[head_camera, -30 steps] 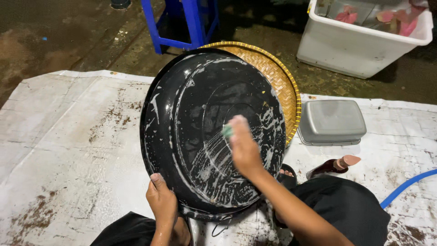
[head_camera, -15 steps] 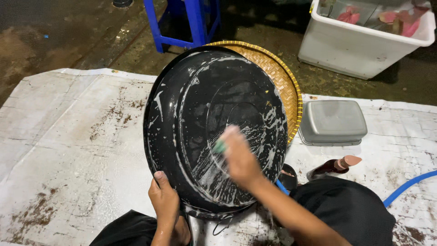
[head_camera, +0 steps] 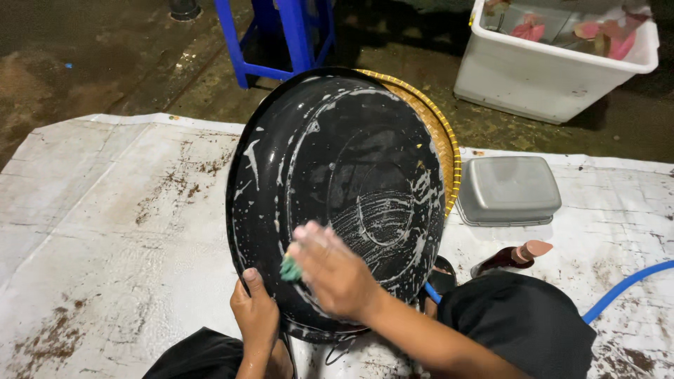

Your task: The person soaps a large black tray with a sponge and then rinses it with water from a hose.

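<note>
Here a large black basin [head_camera: 337,189], streaked with white suds, stands tilted on its edge over a stained white sheet [head_camera: 105,224]. Behind the basin a woven yellow tray [head_camera: 439,133] peeks out, with blue stool legs [head_camera: 295,35] farther back. To the basin's right lie a grey lidded box [head_camera: 507,188] and, beyond it, a white tub [head_camera: 547,70]; a blue hose [head_camera: 625,284] curves past the basin's lower right. The left hand [head_camera: 256,319] grips the basin's bottom rim, fingers curled closed around it. The right hand [head_camera: 335,270] presses a green sponge [head_camera: 290,268] to the basin's lower left wall, fingers closed on it and hiding most of it. A second ago the sponge was nearer the basin's centre-right; it has slid down and left.
</note>
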